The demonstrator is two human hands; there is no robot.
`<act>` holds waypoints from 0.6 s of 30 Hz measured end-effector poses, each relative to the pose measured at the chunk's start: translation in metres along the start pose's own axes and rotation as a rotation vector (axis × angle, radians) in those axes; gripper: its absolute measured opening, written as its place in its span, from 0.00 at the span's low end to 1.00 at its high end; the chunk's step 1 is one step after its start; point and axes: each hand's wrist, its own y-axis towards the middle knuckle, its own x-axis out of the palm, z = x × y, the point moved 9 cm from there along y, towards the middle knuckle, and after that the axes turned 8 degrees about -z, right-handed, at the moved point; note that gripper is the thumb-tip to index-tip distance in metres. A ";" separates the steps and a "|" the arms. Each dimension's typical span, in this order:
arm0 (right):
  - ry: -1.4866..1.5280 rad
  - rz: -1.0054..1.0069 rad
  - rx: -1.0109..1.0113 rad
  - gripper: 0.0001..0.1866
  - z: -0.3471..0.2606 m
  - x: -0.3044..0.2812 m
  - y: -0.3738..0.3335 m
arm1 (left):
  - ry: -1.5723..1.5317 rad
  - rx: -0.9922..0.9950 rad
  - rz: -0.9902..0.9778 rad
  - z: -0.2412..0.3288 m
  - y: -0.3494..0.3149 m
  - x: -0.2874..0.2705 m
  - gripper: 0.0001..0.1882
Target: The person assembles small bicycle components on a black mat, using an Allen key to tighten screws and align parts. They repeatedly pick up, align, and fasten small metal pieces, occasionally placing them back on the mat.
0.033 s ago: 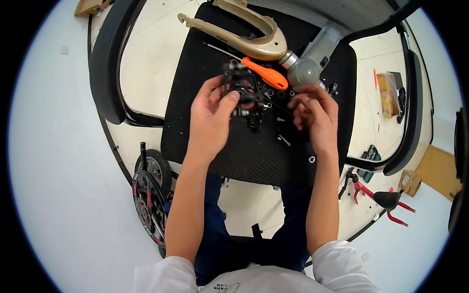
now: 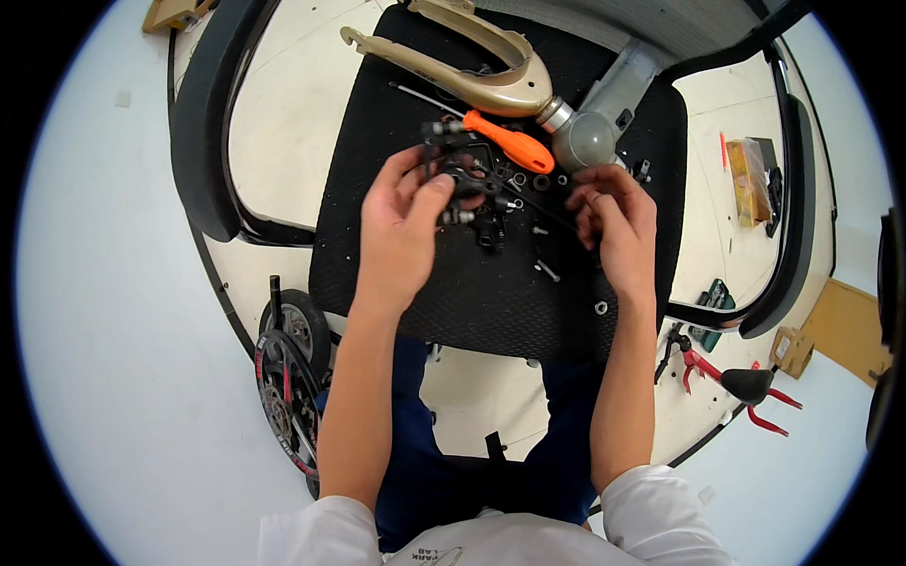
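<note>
My left hand (image 2: pixel 404 203) is closed around a black bicycle brake caliper (image 2: pixel 464 181), thumb on top, held over the chair seat (image 2: pixel 406 292). To the right, the fingers of my right hand (image 2: pixel 615 212) are curled together at the end of a thin black rod (image 2: pixel 547 211), which runs back toward the caliper. What kind of rod it is I cannot make out. Just beyond the caliper lies a screwdriver with an orange handle (image 2: pixel 514 146). Small bolts (image 2: pixel 548 271), a nut (image 2: pixel 601 307) and several washers and rings (image 2: pixel 541 182) lie scattered on the seat between and near my hands.
A beige bicycle fork (image 2: pixel 514 94) lies at the far side of the seat, against a grey rounded metal part (image 2: pixel 585 137). Chair armrests (image 2: pixel 203 132) rise on both sides. Wheels (image 2: pixel 283 396) stand on the floor at left; a red frame-like part (image 2: pixel 703 368) and boxes lie at right.
My left hand has shifted slightly left with the brake caliper. My right hand has moved a little to the right, so the gap between them is wider.
</note>
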 end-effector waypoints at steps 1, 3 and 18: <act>-0.255 0.031 -0.068 0.10 -0.006 -0.006 -0.004 | -0.071 0.000 0.038 -0.001 0.001 -0.005 0.18; -0.583 0.031 -0.116 0.08 -0.013 -0.003 -0.012 | -0.040 -0.017 0.078 0.001 0.003 -0.015 0.18; -0.163 -0.122 -0.417 0.18 -0.041 0.055 -0.021 | 0.183 0.149 -0.010 0.000 -0.004 0.013 0.22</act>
